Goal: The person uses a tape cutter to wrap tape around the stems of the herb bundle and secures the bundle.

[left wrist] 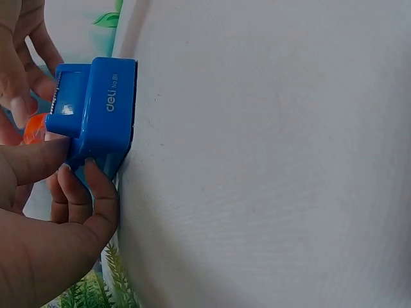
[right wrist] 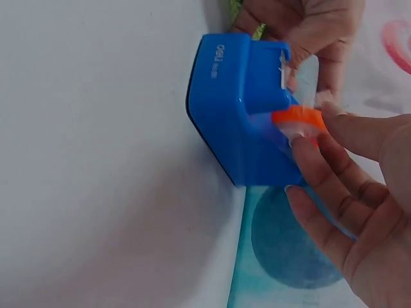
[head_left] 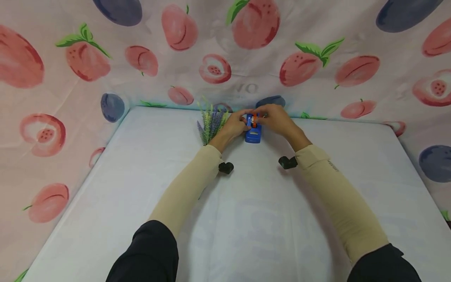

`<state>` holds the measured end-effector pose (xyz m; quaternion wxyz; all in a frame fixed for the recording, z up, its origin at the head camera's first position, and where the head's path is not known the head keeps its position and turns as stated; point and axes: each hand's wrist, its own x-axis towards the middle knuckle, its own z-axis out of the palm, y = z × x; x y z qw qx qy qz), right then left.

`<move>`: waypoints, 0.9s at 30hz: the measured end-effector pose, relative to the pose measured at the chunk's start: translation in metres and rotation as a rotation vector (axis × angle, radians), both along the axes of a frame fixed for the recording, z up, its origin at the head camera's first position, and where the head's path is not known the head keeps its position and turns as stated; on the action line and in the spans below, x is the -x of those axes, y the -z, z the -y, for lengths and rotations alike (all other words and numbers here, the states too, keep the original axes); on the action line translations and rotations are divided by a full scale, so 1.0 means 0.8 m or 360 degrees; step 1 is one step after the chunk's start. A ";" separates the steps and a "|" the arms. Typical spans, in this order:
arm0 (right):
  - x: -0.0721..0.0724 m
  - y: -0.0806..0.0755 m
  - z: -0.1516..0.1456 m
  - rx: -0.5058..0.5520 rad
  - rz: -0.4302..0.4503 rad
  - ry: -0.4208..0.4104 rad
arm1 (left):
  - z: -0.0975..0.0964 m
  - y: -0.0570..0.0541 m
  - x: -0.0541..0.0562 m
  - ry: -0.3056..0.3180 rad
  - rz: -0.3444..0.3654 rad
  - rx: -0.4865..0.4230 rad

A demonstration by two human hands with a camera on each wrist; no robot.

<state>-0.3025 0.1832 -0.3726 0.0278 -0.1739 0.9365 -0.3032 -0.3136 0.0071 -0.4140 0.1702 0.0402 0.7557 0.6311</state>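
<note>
L hand [head_left: 234, 124] is holding the blue tape dispenser [head_left: 253, 138] by its side, grip narrow, thumb nr the orange tape roll [right wrist: 298, 116]. R hand [head_left: 280, 119] is pinching that roll b/w thumb & fingers. Dispenser is standing nr the tabletop's [head_left: 253, 211] far edge, approx. mid, w/ toothed end facing the person. Purple/green flowers [head_left: 210, 123] are sitting just left of L hand. Fruit-print cloth [head_left: 310, 23] is hanging behind.

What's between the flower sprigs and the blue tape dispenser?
The left hand lies between the flower sprigs and the blue tape dispenser, as the head view shows.
</note>
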 end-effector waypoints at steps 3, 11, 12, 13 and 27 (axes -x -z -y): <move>0.002 0.001 0.008 -0.0022 -0.0048 0.0012 | 0.001 -0.001 -0.001 0.0006 -0.0003 0.0012; 0.006 0.004 0.021 0.0021 -0.0025 0.0061 | 0.002 -0.002 -0.003 0.0028 -0.0007 0.0023; 0.006 0.003 0.021 0.0032 -0.0013 0.0056 | 0.002 -0.002 -0.003 0.0033 -0.0015 0.0020; 0.005 0.002 0.020 0.0045 0.0001 0.0054 | 0.002 -0.002 -0.003 0.0039 -0.0019 0.0009; -0.029 0.007 -0.001 0.0292 0.0017 0.0151 | 0.000 -0.001 -0.004 0.0054 -0.0041 0.0038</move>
